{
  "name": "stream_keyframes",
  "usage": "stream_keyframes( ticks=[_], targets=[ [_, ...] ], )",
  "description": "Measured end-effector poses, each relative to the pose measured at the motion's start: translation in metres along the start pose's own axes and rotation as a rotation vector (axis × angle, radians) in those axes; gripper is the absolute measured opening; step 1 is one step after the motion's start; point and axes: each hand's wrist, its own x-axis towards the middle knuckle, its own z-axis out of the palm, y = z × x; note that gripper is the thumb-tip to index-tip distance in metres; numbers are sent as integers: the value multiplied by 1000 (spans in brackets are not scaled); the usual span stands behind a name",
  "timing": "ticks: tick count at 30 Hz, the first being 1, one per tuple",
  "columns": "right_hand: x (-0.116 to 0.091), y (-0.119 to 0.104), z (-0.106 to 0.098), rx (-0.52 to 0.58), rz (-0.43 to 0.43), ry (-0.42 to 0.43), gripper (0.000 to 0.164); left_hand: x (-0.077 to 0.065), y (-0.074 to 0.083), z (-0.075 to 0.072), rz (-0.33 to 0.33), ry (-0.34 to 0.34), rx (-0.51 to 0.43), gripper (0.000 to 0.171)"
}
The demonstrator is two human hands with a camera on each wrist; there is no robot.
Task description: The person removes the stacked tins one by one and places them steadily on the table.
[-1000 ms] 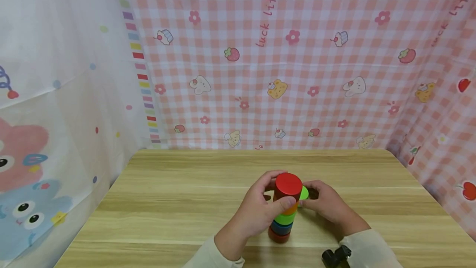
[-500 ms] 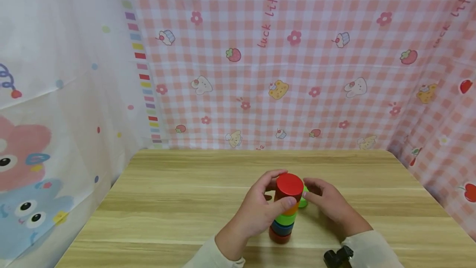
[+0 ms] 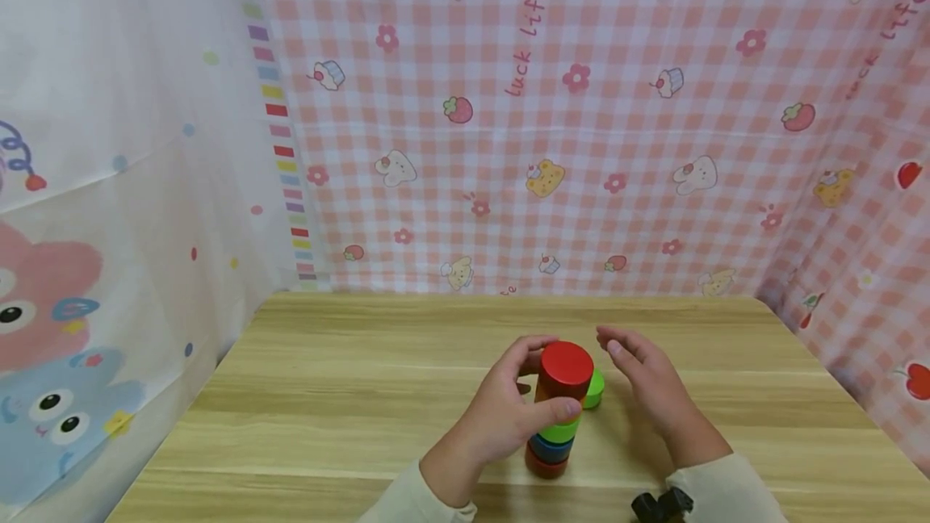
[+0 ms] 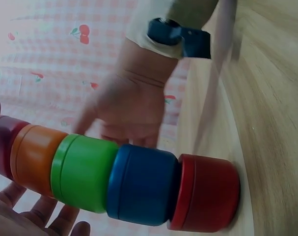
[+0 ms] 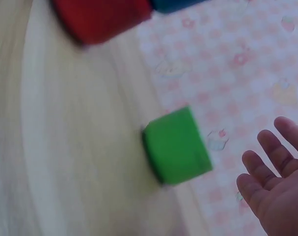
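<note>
A tower of coloured cylinders [image 3: 559,431] stands upright on the table, with red at the top and bottom and orange, green and blue between. Around its upper part my left hand [image 3: 501,406] grips, thumb on the near side and fingers behind. The left wrist view shows the stack [image 4: 144,184] lying sideways in the picture, its red base on the wood. A loose green cylinder [image 3: 595,390] sits just right of and behind the tower, partly hidden by it. My right hand [image 3: 654,382] hovers to the right of that piece, fingers extended, touching nothing.
The light wooden table [image 3: 363,394] is backed by a pink checked cloth [image 3: 494,160]. A white patterned cloth [image 3: 160,184] hangs on the left. On the right wrist sits a black camera mount [image 3: 661,504].
My right hand has let go of the green cylinder and moved up and away to the right. The green cylinder stays on the table, and my left hand keeps its grip.
</note>
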Motion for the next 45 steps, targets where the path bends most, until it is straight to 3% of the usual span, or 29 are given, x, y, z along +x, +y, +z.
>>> stream_keyframes(
  ticks=[8, 18, 24, 33, 39, 45],
  targets=[
    [-9, -25, 7, 31, -99, -8, 48, 3, -7, -2, -5, -21, 4, 63],
    [-18, -47, 15, 126, -292, -68, 41, 5, -13, -2, 8, -44, 28, 60],
    [-25, -57, 19, 126, -337, -112, 40, 6, -15, -1, -15, -54, 32, 60],
    [-26, -60, 26, 244, -439, -220, 47, 6, -18, 0, -23, -54, 43, 58],
    [-27, -60, 31, 244, -503, -261, 44, 5, -18, 0, -13, -55, 51, 55],
    [-27, -61, 34, 199, -478, -243, 48, 6, -19, 0, -24, -52, 46, 53]
  ],
)
